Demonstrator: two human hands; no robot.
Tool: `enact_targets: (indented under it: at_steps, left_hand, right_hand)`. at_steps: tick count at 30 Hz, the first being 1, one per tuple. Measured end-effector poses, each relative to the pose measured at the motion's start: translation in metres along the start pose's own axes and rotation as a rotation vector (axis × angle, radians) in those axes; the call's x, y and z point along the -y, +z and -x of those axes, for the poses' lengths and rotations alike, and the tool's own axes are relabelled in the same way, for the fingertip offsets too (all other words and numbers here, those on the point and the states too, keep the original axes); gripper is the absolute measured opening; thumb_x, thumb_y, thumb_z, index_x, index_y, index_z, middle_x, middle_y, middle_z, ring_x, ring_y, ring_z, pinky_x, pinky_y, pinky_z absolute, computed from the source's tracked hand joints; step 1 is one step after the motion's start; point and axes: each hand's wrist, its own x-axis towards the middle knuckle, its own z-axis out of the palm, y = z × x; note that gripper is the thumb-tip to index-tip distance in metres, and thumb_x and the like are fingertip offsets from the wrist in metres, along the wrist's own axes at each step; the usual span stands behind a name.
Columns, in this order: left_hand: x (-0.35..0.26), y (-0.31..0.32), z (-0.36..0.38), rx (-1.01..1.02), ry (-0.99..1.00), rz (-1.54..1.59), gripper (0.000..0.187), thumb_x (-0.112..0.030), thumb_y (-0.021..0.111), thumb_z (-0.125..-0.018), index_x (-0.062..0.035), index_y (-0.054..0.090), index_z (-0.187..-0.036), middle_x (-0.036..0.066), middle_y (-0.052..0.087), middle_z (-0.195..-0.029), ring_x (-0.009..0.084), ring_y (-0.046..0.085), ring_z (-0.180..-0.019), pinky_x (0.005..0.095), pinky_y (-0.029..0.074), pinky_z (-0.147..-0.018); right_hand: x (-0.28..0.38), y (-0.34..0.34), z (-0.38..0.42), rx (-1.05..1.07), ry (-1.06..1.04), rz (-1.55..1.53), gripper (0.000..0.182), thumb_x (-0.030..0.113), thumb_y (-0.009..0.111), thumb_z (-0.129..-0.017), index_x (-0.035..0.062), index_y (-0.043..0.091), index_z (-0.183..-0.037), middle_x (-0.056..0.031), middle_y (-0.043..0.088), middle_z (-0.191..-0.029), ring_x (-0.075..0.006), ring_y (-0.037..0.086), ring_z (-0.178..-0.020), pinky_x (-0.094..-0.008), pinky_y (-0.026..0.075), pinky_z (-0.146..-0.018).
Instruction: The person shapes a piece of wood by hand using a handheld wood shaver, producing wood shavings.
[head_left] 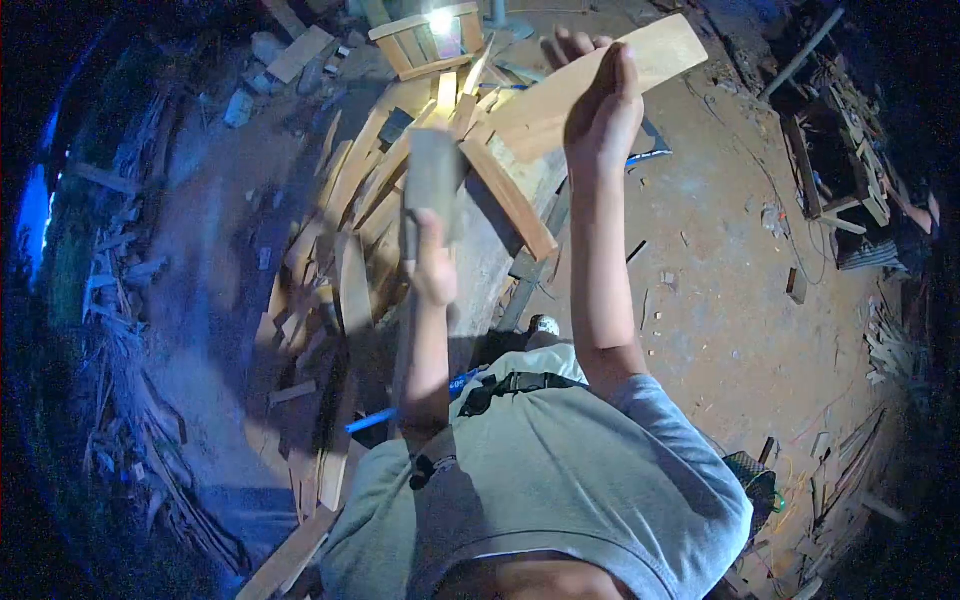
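Note:
A pale, smooth wooden board (665,50) slants up to the right, its upper end rounded at the corners. My right hand (605,115) is closed around it, thumb on the near side and fingertips showing past the far edge. Lower and to the left, my left hand (435,268) grips a shorter greyish wooden board (432,170), smeared by motion, with the thumb along its face. Beneath both hands, a curved reddish wooden piece (510,200) lies across the workbench top (492,285).
Curved wooden slats (365,185) pile up left of the bench. A slatted wooden piece (425,42) stands at the far end by a bright lamp (441,20). Scrap wood litters the dirt floor (710,300); a wooden frame (830,175) stands at the right.

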Motion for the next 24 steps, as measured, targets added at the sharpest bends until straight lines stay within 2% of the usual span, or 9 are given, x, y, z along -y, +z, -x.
enact_targets:
  at_steps: [4,6,7,8,9,13,16,21,24]
  left_hand:
    - [-0.002,-0.007,-0.023,-0.004,0.037,0.231,0.062,-0.042,0.032,-0.087,0.0016,0.022,-0.13,0.014,0.027,-0.134,0.0246,0.024,-0.125,0.0352,0.019,-0.102]
    - [-0.005,-0.007,-0.025,0.037,0.065,0.393,0.061,-0.042,0.032,-0.087,0.0018,0.023,-0.129,0.017,0.028,-0.133,0.0266,0.026,-0.124,0.0368,0.021,-0.101]
    - [-0.006,-0.007,-0.026,0.039,0.061,0.392,0.061,-0.042,0.032,-0.087,0.0018,0.023,-0.129,0.017,0.028,-0.133,0.0266,0.026,-0.124,0.0368,0.021,-0.101]
    - [-0.006,-0.007,-0.026,0.026,0.015,0.537,0.06,-0.041,0.033,-0.086,0.0018,0.025,-0.128,0.018,0.03,-0.131,0.0275,0.028,-0.122,0.0379,0.022,-0.1]
    - [-0.006,-0.008,-0.025,0.012,-0.032,0.681,0.058,-0.04,0.033,-0.086,0.0017,0.028,-0.127,0.019,0.032,-0.13,0.0285,0.031,-0.121,0.0389,0.024,-0.099]
    - [0.002,-0.007,-0.02,-0.057,-0.096,0.576,0.055,-0.039,0.035,-0.085,0.0016,0.034,-0.123,0.019,0.039,-0.124,0.0288,0.038,-0.115,0.0401,0.027,-0.097]
    - [0.0,-0.004,-0.016,-0.03,-0.107,0.474,0.053,-0.026,0.038,-0.082,0.0049,0.031,-0.124,0.019,0.04,-0.123,0.028,0.037,-0.116,0.0384,0.026,-0.098]
    - [-0.008,0.005,-0.012,0.002,-0.048,0.416,0.055,-0.02,0.04,-0.081,0.0064,0.025,-0.126,0.019,0.038,-0.124,0.0297,0.033,-0.119,0.0392,0.022,-0.1]
    - [-0.009,0.015,-0.007,0.003,-0.011,0.4,0.055,-0.018,0.04,-0.081,0.0064,0.023,-0.127,0.019,0.037,-0.126,0.0308,0.032,-0.12,0.0398,0.022,-0.1]
  right_hand:
    - [0.011,-0.024,0.017,0.175,0.23,-0.409,0.046,0.041,0.033,-0.087,-0.0012,0.047,-0.094,-0.0134,0.053,-0.087,-0.0234,0.048,-0.077,-0.0343,0.04,-0.068]
    - [0.012,-0.024,0.034,-0.043,0.328,-0.275,0.054,0.048,0.03,-0.086,-0.0019,0.048,-0.096,-0.0121,0.053,-0.09,-0.0221,0.046,-0.072,-0.0337,0.039,-0.064]
    - [0.015,-0.026,0.037,-0.158,0.459,-0.079,0.05,0.045,0.032,-0.087,-0.0011,0.049,-0.097,-0.0104,0.053,-0.093,-0.0229,0.049,-0.076,-0.0348,0.041,-0.068]
    - [0.012,-0.018,0.04,-0.261,0.451,-0.1,0.041,0.038,0.038,-0.087,0.0005,0.051,-0.097,-0.0086,0.055,-0.088,-0.0224,0.052,-0.08,-0.0352,0.042,-0.075]
    - [0.009,-0.021,0.041,-0.244,0.461,-0.083,0.036,0.034,0.041,-0.087,0.0016,0.051,-0.097,-0.0087,0.056,-0.088,-0.0218,0.053,-0.084,-0.0348,0.042,-0.078]
    - [0.011,-0.02,0.05,-0.128,0.504,-0.062,0.031,0.025,0.043,-0.087,-0.0018,0.048,-0.103,-0.0118,0.054,-0.103,-0.0208,0.056,-0.083,-0.0317,0.047,-0.079]
    - [0.005,-0.019,0.052,-0.029,0.344,-0.126,0.031,0.021,0.04,-0.088,-0.004,0.044,-0.106,-0.0138,0.054,-0.104,-0.0209,0.057,-0.079,-0.0309,0.048,-0.076]
    - [0.016,-0.012,0.057,0.029,0.156,-0.039,0.025,0.016,0.037,-0.089,0.0021,0.032,-0.109,-0.0205,0.053,-0.102,-0.0221,0.056,-0.076,-0.0358,0.051,-0.068]
    - [0.015,-0.018,0.054,0.018,0.127,0.026,0.025,0.017,0.038,-0.089,0.0034,0.032,-0.108,-0.0193,0.053,-0.099,-0.022,0.057,-0.076,-0.0359,0.051,-0.068]
